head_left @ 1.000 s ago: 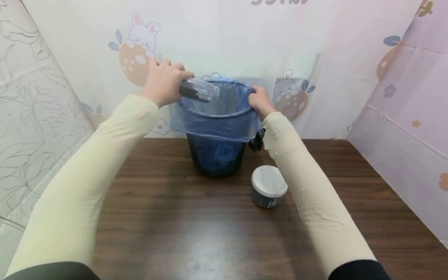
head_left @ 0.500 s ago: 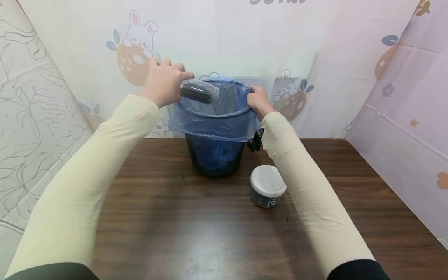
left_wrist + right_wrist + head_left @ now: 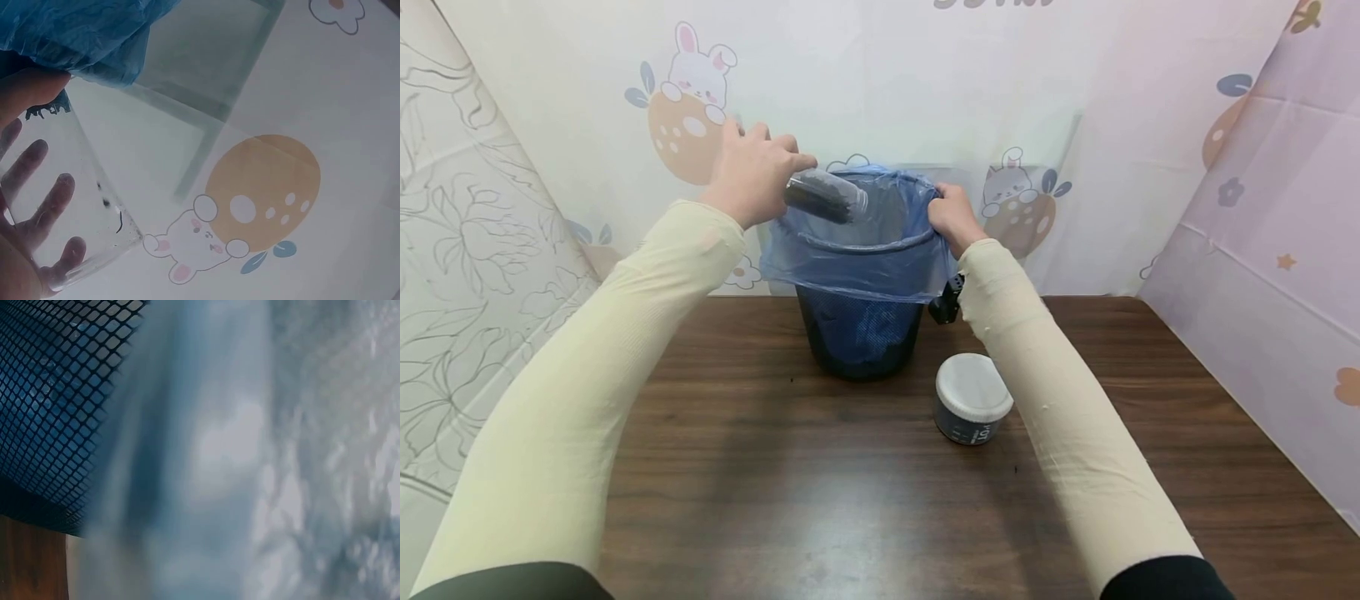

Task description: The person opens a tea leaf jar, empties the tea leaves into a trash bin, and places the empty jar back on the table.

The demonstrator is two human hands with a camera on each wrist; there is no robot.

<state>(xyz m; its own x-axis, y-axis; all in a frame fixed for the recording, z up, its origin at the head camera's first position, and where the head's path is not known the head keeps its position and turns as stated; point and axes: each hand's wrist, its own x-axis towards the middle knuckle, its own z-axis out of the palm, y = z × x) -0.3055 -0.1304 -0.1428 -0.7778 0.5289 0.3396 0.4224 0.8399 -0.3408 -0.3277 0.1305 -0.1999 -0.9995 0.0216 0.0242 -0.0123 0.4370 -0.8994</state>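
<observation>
Apparently so its dark contents (image 3: 816, 201) slide out, the left hand (image 3: 756, 177) curls round a clear bottle (image 3: 837, 193) tilted mouth-down over the mesh bin (image 3: 861, 354), while the right hand (image 3: 955, 218) grips the blue liner (image 3: 867, 272) at the rim, presumably steadying it.

The left hand (image 3: 34, 228) grips a clear container (image 3: 90, 215), in which dark specks (image 3: 106, 203) are visible. Blue plastic (image 3: 94, 40) is near the thumb; behind, a pale backdrop (image 3: 350, 94) shows a printed rabbit (image 3: 195, 247).

All views share the bag (image 3: 857, 273), wrist views nearest.
</observation>
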